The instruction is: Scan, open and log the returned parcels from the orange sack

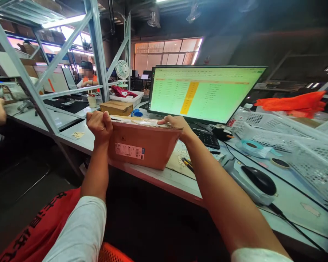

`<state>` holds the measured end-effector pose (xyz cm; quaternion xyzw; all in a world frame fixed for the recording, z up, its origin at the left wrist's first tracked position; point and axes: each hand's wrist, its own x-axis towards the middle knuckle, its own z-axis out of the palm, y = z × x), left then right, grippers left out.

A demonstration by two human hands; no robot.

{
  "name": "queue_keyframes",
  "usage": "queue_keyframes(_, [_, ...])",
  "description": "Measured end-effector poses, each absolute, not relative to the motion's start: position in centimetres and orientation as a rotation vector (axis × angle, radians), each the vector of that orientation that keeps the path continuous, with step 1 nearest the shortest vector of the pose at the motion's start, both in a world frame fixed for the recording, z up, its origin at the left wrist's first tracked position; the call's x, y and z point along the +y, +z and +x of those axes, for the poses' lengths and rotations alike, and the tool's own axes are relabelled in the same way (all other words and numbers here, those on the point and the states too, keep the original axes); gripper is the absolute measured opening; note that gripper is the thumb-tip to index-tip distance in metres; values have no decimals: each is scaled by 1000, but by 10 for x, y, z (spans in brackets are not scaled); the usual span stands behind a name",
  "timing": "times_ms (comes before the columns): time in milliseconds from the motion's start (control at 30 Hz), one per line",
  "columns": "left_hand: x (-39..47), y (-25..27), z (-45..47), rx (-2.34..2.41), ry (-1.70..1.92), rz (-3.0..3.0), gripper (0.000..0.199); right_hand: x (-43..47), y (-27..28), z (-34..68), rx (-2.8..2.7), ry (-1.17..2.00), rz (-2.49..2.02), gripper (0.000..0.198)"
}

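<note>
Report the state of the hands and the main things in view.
Large cardboard box: label facing the camera; sealed or not, unclear.
Left hand: curled at the box's upper-left corner.
Right hand: on its upper-right corner.
Monitor: on, showing a spreadsheet.
Small cardboard box: looks closed.
White tray: holding a red bag.
Strip light: lit.
Fan: spinning or still, unclear.

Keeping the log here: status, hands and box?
Left hand at upper left of cardboard box; right hand on upper right edge; shipping label facing wearer; pens nearby.
</note>
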<state>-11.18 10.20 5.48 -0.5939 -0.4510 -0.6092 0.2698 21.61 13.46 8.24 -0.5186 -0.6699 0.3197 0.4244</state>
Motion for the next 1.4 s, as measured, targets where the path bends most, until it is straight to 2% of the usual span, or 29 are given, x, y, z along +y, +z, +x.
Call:
queue_keyframes(167, [104, 43, -101, -1073, -1778, -1369, 56, 136, 87, 217, -1665, 783, -1383, 42])
queue_keyframes(300, [89, 32, -103, -1042, -1696, -1436, 59, 134, 87, 219, -1634, 834, -1419, 40])
queue_keyframes(367, [75, 21, -109, -963, -1608, -1507, 53, 132, 86, 221, -1641, 854, -1423, 43])
queue_keyframes(467, [53, 5, -119, -929, -1467, -1624, 29, 127, 87, 225, -1774, 794, -1357, 48])
queue_keyframes(633, [31, 6, -130, -1014, -1316, -1787, 17, 123, 106, 225, -2234, 374, -1249, 59])
queue_keyframes(800, [24, 34, -133, -1045, -1164, -1924, 16, 141, 134, 218, -2313, 273, -1318, 38])
queue_keyframes(933, [32, 56, -132, -1108, -1049, -2033, 26, 184, 149, 223, -2241, 420, -1464, 50])
queue_keyframes(1033, [44, 74, -130, -1135, -964, -2112, 35, 213, 149, 229, -2160, 623, -1502, 53])
queue_keyframes(1233, [54, 97, -133, -1154, -837, -2331, 41, 213, 121, 214, -1787, 1389, -1493, 54])
queue_keyframes(1333, [63, 116, -145, -1241, -849, -2478, 44, 202, 120, 206, -1712, 1465, -1519, 50])
queue_keyframes(1400, [80, 137, -155, -1407, -933, -2545, 42, 197, 135, 208, -1869, 1334, -1519, 51])
